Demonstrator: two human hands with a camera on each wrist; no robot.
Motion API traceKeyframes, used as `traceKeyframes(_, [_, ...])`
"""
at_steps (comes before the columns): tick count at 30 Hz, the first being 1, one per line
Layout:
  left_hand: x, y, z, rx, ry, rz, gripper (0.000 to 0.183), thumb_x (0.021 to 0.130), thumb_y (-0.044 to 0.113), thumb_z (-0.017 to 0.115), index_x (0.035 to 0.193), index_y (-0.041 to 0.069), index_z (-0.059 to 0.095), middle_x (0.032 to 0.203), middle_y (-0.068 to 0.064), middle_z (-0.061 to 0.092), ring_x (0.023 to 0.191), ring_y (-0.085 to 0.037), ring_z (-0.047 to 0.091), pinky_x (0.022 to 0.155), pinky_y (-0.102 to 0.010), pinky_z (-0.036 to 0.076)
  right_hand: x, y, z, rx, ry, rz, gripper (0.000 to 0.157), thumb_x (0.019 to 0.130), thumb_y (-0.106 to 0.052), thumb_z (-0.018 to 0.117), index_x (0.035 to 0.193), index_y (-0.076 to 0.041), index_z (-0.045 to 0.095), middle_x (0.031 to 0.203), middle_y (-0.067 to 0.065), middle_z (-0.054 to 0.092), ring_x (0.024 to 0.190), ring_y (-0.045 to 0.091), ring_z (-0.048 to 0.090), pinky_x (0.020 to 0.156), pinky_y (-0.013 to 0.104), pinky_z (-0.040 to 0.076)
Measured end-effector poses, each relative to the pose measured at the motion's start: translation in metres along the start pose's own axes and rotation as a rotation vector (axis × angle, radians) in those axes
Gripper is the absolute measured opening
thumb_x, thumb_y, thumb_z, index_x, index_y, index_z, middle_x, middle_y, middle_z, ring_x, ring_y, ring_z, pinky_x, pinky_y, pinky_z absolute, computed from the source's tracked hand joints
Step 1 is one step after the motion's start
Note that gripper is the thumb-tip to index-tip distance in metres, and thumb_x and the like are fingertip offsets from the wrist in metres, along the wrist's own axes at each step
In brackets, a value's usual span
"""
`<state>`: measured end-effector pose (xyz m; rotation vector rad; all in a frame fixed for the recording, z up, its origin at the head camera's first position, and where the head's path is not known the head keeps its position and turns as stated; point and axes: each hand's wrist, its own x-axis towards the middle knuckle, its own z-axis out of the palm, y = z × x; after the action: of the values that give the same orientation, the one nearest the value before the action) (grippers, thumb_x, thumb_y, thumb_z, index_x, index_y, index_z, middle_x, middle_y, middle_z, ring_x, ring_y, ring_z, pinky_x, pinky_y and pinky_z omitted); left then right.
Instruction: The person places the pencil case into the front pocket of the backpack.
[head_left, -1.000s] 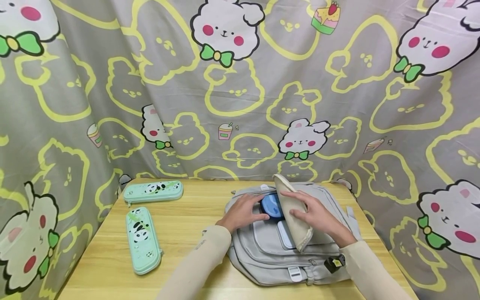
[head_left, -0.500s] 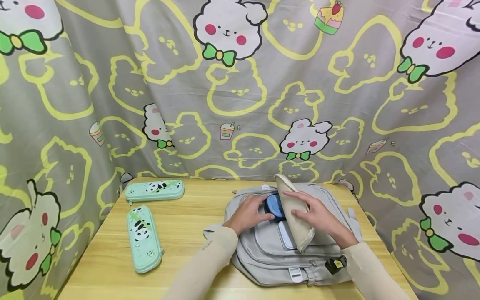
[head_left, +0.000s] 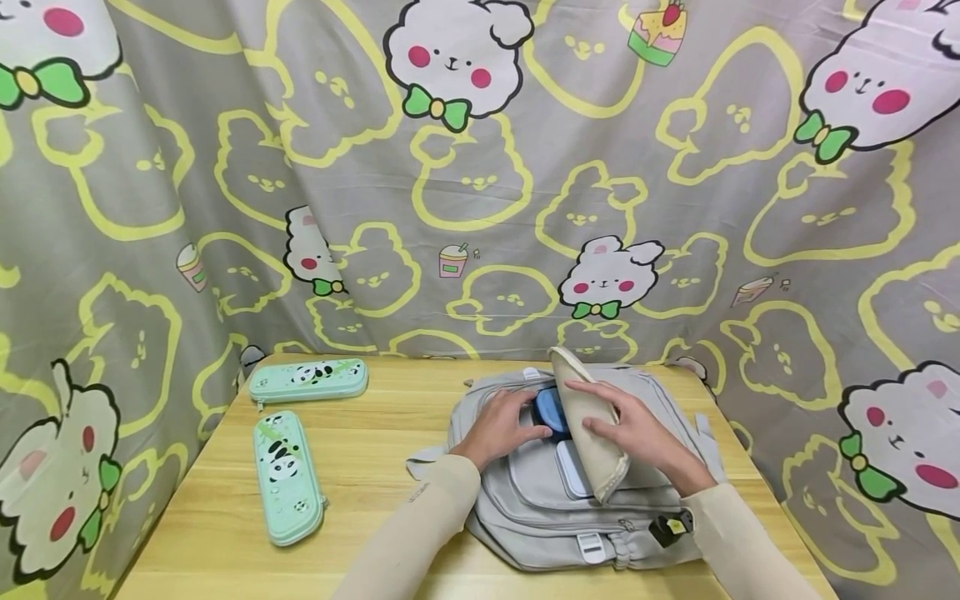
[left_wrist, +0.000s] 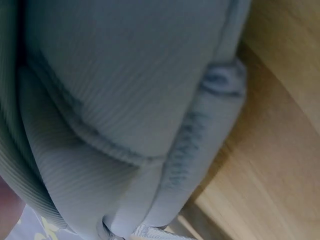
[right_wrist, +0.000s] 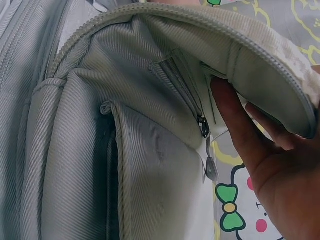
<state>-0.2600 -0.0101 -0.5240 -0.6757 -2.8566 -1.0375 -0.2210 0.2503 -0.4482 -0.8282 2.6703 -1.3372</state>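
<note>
A grey backpack [head_left: 547,521] lies on the wooden table, its front pocket unzipped. My left hand [head_left: 501,425] grips a rounded blue case [head_left: 553,410] with a dark side, thumb on the near side and fingers on the far side. The case sits at the pocket's mouth, its right part hidden behind the raised beige flap [head_left: 588,425]. My right hand [head_left: 637,429] holds that flap up. In the right wrist view, its fingers [right_wrist: 237,120] reach under the zippered flap edge. The left wrist view shows mostly the backpack's side [left_wrist: 125,75].
Two mint pencil cases with pandas stand apart on the left: one lies crosswise [head_left: 277,382] at the back, another lengthwise [head_left: 287,521] in front. A black tag [head_left: 670,529] hangs at the backpack's near right. A printed curtain [head_left: 480,192] surrounds the table [head_left: 375,500].
My left hand has moved slightly right with the blue case, and less of the case shows beside the flap. My right hand and the flap stay almost where they were.
</note>
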Motion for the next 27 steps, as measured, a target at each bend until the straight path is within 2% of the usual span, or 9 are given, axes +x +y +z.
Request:
traceKeyframes(9, [0.0012,0.0024,0.0039,0.024,-0.016,0.007,0.075,0.098,0.053,0.080,0.158,0.014,0.059,0.157,-0.006,0.063,0.151,-0.029,0.053,0.131,-0.047,0.037,0.0000,-0.0002,0.0005,-0.024,0.002,-0.031,0.052,0.106,-0.010,0.070,0.157,-0.016,0.060,0.164,0.016,0.054,0.149,0.042,0.049,0.106,0.024,0.052])
traceKeyframes(20, [0.0025,0.0073,0.0068,0.074,-0.031,0.000,0.075,0.099,0.053,0.079,0.158,0.012,0.059,0.158,-0.010,0.062,0.150,-0.030,0.053,0.126,-0.047,0.043,-0.0023,0.0027,0.0007,-0.029,0.011,-0.047,0.051,0.106,-0.008,0.070,0.155,-0.015,0.062,0.162,0.015,0.057,0.146,0.038,0.052,0.106,0.025,0.052])
traceKeyframes(27, [0.0003,0.0088,0.0004,0.205,-0.018,0.044,0.069,0.100,0.053,0.077,0.157,0.015,0.060,0.154,-0.007,0.066,0.142,-0.029,0.058,0.121,-0.044,0.048,-0.0045,0.0024,-0.0004,-0.017,0.019,-0.032,0.052,0.107,-0.010,0.069,0.157,-0.017,0.059,0.164,0.017,0.054,0.145,0.042,0.053,0.105,0.027,0.054])
